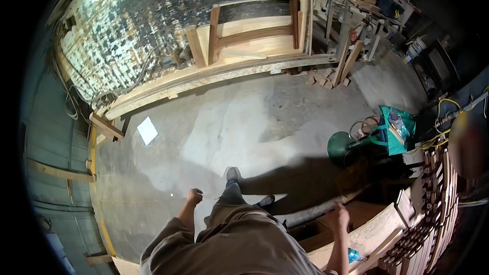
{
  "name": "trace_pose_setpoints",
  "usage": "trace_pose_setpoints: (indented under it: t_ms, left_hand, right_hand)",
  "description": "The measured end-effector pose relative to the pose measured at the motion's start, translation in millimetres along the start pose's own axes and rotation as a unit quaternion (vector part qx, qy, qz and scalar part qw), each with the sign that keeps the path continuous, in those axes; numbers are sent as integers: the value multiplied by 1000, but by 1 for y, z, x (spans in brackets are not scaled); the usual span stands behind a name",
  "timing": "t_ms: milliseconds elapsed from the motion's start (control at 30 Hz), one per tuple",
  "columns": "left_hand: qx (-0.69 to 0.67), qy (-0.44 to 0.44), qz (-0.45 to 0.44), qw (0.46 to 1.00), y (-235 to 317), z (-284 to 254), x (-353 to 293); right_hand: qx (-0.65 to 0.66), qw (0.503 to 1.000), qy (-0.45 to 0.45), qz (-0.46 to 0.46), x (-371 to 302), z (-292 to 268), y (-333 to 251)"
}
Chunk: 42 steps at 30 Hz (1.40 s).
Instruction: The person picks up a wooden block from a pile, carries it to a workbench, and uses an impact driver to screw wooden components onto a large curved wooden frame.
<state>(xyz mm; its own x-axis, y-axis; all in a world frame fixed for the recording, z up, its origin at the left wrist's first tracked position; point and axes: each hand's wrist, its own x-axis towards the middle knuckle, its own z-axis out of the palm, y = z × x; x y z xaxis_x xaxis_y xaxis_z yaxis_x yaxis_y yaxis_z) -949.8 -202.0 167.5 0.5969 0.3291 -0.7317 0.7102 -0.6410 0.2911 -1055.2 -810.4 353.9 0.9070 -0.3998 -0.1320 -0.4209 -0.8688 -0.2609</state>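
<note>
My left hand [194, 196] hangs over the concrete floor at my left side, its fingers curled in and nothing seen in them. My right hand [338, 217] is held out to the right, in front of a pale wooden board [364, 237]. Its fingers look apart though slightly blurred, and I see no object in them. Whether that hand touches the board I cannot tell. Ahead, a brown wooden frame [254, 35] with two uprights and a crosspiece leans on a large panel covered in worn, patchy paint [117, 35].
A white sheet [147, 131] lies on the floor to the left. At right stand a green round-based stand [340, 148] and a green bag [400, 130]. Stacked wooden strips [433, 209] fill the lower right. Wood offcuts [321, 78] lie by the panel's right end.
</note>
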Motion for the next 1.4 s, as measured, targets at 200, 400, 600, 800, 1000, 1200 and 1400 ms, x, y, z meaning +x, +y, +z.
trace_pose_setpoints:
  t_ms: [200, 400, 600, 800, 1000, 1200, 1400]
  left_hand:
    - [-38, 69, -27, 997, -40, -8, -15]
    - [-63, -14, -137, 988, -32, -7, 25]
    - [6, -46, -72, 996, 8, -52, 146]
    - [-68, -27, 158, 985, 246, -61, 185]
    - [165, -95, 409, 892, 403, -5, 274]
    - [280, -569, 140, 760, 536, 83, 237]
    - [333, -397, 251, 818, 729, 93, 210]
  right_hand:
    - [69, 968, -180, -160, 38, 56, -101]
    - [-3, 954, -253, -160, 95, 74, -135]
    - [16, 951, -301, -63, 143, 98, -118]
    - [-36, 950, -308, 47, 160, 109, -82]
    - [81, 960, -235, 129, 227, 64, -93]
    - [160, 964, -158, 142, 321, 47, -77]
    - [197, 966, -130, 104, 477, 1, -55]
